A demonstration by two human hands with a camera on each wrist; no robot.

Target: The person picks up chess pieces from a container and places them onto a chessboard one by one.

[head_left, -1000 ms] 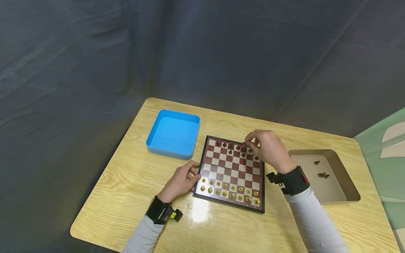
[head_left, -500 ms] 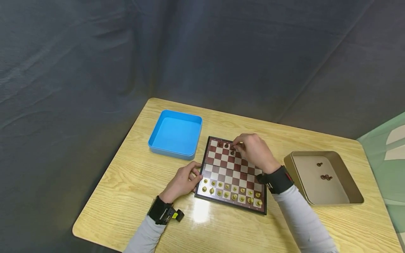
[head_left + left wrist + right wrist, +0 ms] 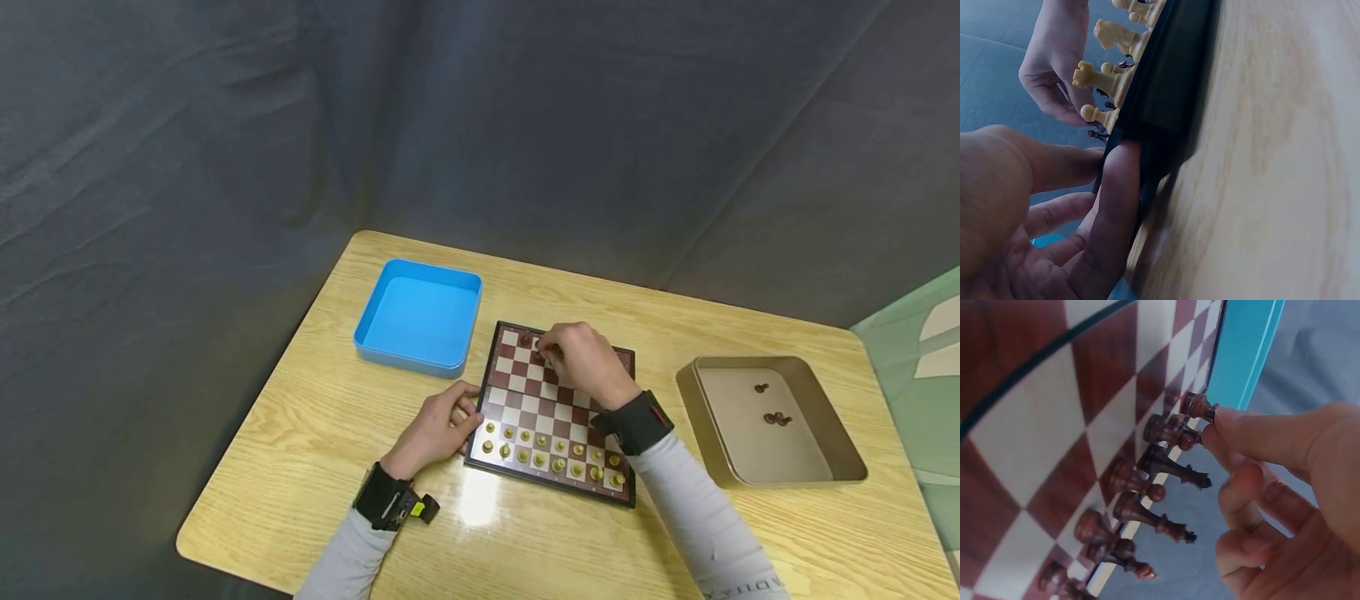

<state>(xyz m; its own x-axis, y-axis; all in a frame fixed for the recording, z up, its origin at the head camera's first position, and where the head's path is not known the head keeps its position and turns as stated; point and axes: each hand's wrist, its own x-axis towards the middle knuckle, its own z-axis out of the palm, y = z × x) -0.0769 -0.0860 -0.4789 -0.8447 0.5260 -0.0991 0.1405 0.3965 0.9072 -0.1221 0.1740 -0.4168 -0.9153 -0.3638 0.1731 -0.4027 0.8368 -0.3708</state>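
The chessboard point(image 3: 525, 400) lies at the middle of the table with red-brown and white squares. My left hand point(image 3: 432, 427) holds its left edge, thumb above and a finger against the side in the left wrist view. Over the far left rows, my right hand point(image 3: 588, 358) pinches the top of a dark chess piece point(image 3: 1195, 405) between thumb and forefinger; its kind is partly hidden. Other dark pieces, including a tall one point(image 3: 1157, 515), stand along the far rows, mostly hidden by the hand in the head view. Pale pieces such as a rook point(image 3: 1100, 80) and knight point(image 3: 1119, 37) fill the near rows.
A blue tray point(image 3: 408, 360) stands left of the board, toward the back. To the right is a beige box point(image 3: 742, 450) with several dark pieces point(image 3: 776, 418) in it. A dark curtain point(image 3: 525, 150) hangs behind the wooden table point(image 3: 315, 392).
My right hand has moved left along the far rows, from the right side of the board to near its left side. My left hand stays at the board's edge. The view has shifted slightly.
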